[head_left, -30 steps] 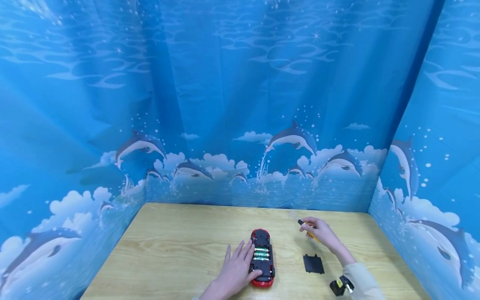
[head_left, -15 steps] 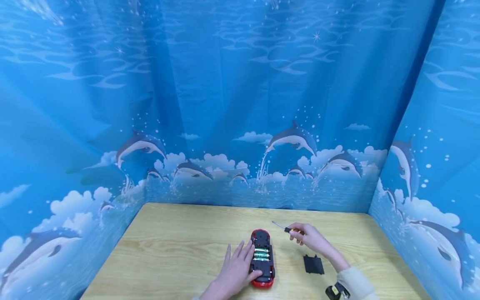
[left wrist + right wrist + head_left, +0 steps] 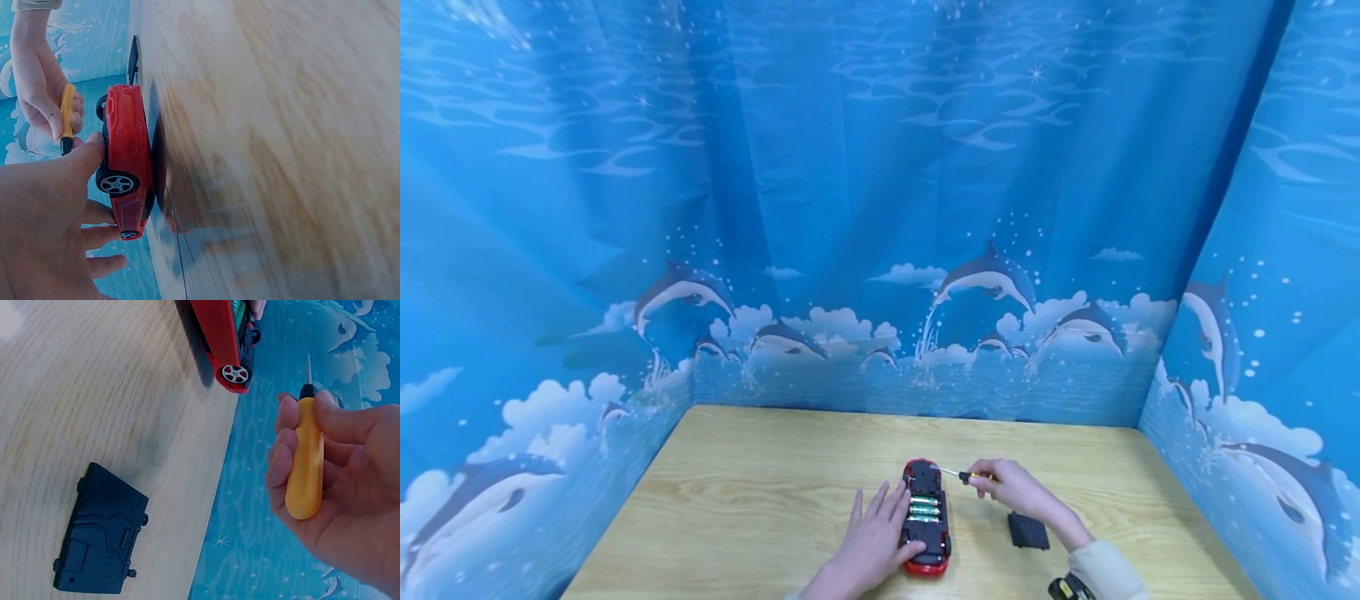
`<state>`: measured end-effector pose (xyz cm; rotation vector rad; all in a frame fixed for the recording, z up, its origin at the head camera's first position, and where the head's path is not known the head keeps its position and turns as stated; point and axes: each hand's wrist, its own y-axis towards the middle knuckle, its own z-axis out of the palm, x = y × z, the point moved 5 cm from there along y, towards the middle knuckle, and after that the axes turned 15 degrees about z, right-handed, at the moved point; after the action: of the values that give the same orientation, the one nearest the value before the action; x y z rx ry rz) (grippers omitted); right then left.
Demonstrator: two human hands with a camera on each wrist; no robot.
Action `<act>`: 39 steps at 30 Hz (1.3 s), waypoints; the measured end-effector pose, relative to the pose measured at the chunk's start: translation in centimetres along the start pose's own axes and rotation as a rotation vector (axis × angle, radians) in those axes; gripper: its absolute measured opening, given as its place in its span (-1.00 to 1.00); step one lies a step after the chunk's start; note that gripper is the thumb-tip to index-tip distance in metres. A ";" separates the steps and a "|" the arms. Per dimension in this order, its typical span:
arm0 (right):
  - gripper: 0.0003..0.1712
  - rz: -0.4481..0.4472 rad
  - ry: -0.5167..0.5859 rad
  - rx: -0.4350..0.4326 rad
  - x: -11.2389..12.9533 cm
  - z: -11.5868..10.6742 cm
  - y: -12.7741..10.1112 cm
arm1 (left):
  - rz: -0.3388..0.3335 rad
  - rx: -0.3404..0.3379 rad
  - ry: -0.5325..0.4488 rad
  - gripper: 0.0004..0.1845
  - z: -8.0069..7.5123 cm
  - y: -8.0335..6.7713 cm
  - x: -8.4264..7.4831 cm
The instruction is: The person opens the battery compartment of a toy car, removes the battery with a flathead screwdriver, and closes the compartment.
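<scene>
A red toy car lies wheels-up on the table, its black underside showing. Green batteries sit side by side in its open battery bay. My left hand rests flat against the car's left side with straight fingers, thumb on the underside. In my right hand I grip a screwdriver by its yellow handle; its metal shaft points left over the car's far end. The black battery cover lies on the table to the right of the car, under my right forearm in the head view.
The wooden table ends at a blue dolphin-print curtain behind and on both sides. A black device is worn by the right sleeve.
My right hand has moved left and nearer with the screwdriver, bringing its tip from right of the car to its far end. The left hand and car have stayed put.
</scene>
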<state>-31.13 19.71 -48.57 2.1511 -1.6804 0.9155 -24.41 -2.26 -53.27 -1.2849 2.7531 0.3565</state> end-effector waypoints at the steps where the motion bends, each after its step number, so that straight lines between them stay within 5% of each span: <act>1: -0.80 -0.006 -0.009 0.004 0.1 0.1 0.0 | 0.002 -0.001 0.002 -0.14 0.0 0.0 0.0; 16: -0.87 -0.055 -0.185 -0.004 1.8 0.3 -0.7 | 0.000 -0.007 -0.009 -0.15 -0.1 -0.1 -0.1; 23: -0.91 -0.059 -0.368 -0.107 2.9 0.2 -1.0 | 0.002 -0.004 -0.004 -0.14 0.1 -0.1 0.0; 30: -0.88 0.059 -0.468 -0.150 3.5 0.2 -0.9 | -0.011 0.014 -0.011 -0.13 0.3 0.1 0.1; 39: -0.75 0.028 -0.660 -0.226 5.8 0.2 -0.6 | -0.014 0.012 -0.022 -0.13 0.3 0.1 0.2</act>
<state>-29.76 15.21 -45.05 2.4157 -1.9661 -0.0163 -24.58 -2.27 -53.57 -1.2894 2.7226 0.3500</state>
